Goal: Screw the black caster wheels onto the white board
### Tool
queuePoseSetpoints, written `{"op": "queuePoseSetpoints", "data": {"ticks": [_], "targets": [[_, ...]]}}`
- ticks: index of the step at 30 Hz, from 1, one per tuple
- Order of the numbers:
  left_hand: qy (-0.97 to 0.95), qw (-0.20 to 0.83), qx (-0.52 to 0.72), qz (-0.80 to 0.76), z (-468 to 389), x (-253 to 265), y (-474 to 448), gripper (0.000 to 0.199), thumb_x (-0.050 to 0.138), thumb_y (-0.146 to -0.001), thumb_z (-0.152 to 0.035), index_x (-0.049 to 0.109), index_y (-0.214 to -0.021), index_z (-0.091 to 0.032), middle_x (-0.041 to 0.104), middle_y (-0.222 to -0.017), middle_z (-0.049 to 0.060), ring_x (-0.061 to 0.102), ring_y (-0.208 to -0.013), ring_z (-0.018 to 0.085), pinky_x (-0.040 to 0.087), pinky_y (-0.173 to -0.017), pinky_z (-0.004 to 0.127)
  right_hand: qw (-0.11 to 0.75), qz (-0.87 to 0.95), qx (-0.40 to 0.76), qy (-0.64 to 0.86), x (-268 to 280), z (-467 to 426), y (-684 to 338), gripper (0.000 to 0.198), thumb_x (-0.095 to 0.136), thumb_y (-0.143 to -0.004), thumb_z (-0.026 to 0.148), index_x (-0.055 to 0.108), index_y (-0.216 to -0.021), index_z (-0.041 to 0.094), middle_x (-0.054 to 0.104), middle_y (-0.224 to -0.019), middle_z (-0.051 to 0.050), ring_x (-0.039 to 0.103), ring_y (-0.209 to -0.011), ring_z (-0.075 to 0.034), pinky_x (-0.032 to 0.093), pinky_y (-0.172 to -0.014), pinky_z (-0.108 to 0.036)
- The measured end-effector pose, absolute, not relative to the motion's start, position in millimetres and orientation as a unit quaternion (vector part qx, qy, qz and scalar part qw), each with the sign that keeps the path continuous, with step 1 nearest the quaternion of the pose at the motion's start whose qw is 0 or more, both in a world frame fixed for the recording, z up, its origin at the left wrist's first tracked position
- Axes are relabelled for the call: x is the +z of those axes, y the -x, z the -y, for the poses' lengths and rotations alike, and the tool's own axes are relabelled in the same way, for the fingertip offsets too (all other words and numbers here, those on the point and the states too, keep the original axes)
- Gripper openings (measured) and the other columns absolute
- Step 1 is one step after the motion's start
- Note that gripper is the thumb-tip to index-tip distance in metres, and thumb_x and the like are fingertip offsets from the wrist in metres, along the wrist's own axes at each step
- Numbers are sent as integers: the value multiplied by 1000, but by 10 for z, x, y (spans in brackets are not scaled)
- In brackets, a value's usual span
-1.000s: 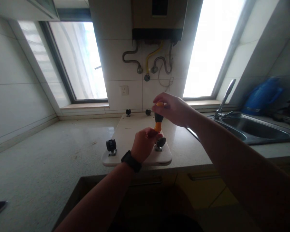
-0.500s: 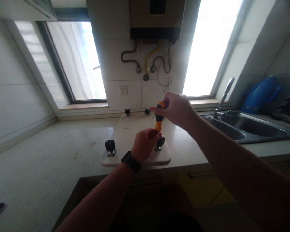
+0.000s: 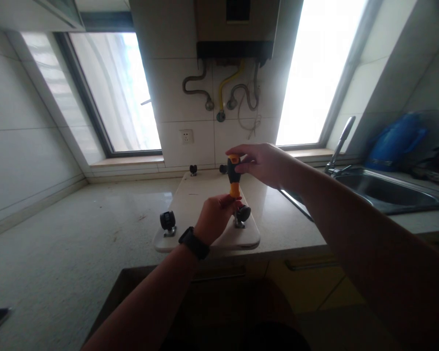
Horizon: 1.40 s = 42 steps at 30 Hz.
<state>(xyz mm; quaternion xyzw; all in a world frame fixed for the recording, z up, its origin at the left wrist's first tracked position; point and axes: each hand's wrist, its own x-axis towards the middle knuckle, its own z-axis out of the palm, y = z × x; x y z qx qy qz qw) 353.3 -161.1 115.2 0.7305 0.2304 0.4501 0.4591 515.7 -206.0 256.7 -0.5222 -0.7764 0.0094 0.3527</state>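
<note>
A yellow and black screwdriver (image 3: 234,171) stands almost upright over the near right part of a white board (image 3: 188,207). My right hand (image 3: 263,163) grips the upper handle, fingers over its top and thumb at its side. Just below the handle, my left hand (image 3: 215,218), with a black watch on its wrist, is closed in a pinch at the screwdriver's lower end. The tip is hidden by these fingers. Right beside them is a black caster wheel (image 3: 244,212) on a metal plate. Another caster (image 3: 167,220) is on the near left corner.
Two more casters (image 3: 193,169) sit along the board's far edge, near the tiled wall. The board rests on a speckled countertop (image 3: 128,214). To the right are a steel sink (image 3: 388,187), a tap (image 3: 342,141) and a blue jug (image 3: 395,141). Pipes hang under a wall heater (image 3: 237,29).
My right hand has shifted left and its fingers have changed their grip on the handle. The screwdriver has moved slightly left and stands straighter. My left hand has moved a little left.
</note>
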Motion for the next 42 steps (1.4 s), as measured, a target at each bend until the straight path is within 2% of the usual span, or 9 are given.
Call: {"op": "queuePoseSetpoints", "data": {"ticks": [6,11,14,18,22,25,29,38,42], "targets": [[-747,436,443,-236,1643,1204,-3513,25,68,-90,-34,76,-106,-16,79,-95,9,72,-84,19,55,-79,33,356,716,-130,586,2586,2179,-5001,36,82,-74,45,68,-95,19,71,-84,-5,62,-75,-20,48,-67,-34],[-727,446,457,-252,1679,1211,-3533,27,78,-83,-38,75,-97,-15,78,-89,9,72,-79,19,55,-73,31,337,682,-188,622,2575,2251,-4905,39,79,-76,50,61,-89,19,66,-82,-7,56,-70,-19,41,-62,-34],[-720,455,464,-243,1679,1218,-3540,19,77,-83,-32,75,-92,-15,79,-87,8,73,-79,19,56,-76,32,324,714,-121,609,2572,2232,-4967,46,75,-78,53,63,-106,19,69,-93,-9,61,-75,-21,46,-64,-36],[-737,443,453,-235,1665,1240,-3517,16,75,-85,-29,76,-94,-16,80,-90,8,74,-81,19,56,-77,32,331,787,81,515,2572,2175,-5129,45,65,-86,35,60,-130,27,68,-126,-7,68,-99,-21,56,-79,-35],[-755,425,444,-230,1680,1252,-3510,17,72,-87,-28,77,-100,-18,80,-95,7,74,-86,19,56,-80,32,366,757,111,530,2602,2151,-5165,40,78,-74,37,71,-111,25,75,-100,-3,70,-87,-20,56,-77,-35],[-770,373,448,-259,1700,1243,-3524,17,71,-88,-30,78,-99,-19,80,-92,7,74,-81,19,56,-76,32,360,715,-11,600,2609,2151,-5061,44,86,-61,53,73,-86,20,70,-76,-3,63,-67,-18,49,-61,-35],[-779,318,449,-301,1705,1190,-3538,22,77,-83,-38,78,-92,-18,79,-84,6,72,-73,19,54,-69,32,320,671,-132,656,2550,2132,-4898,54,81,-61,68,66,-75,18,63,-66,-4,54,-59,-17,41,-56,-34],[-766,358,457,-277,1688,1189,-3535,20,73,-87,-38,77,-93,-20,79,-85,5,73,-77,19,54,-71,30,340,708,-131,605,2465,2176,-4899,45,70,-79,62,63,-90,19,67,-76,-6,56,-64,-18,42,-61,-34],[-773,359,451,-266,1678,1251,-3521,19,74,-86,-38,77,-90,-20,79,-84,5,73,-78,20,53,-69,29,341,759,-7,555,2503,2205,-4974,43,60,-90,42,63,-126,21,73,-106,-10,66,-83,-21,52,-71,-35]]}}
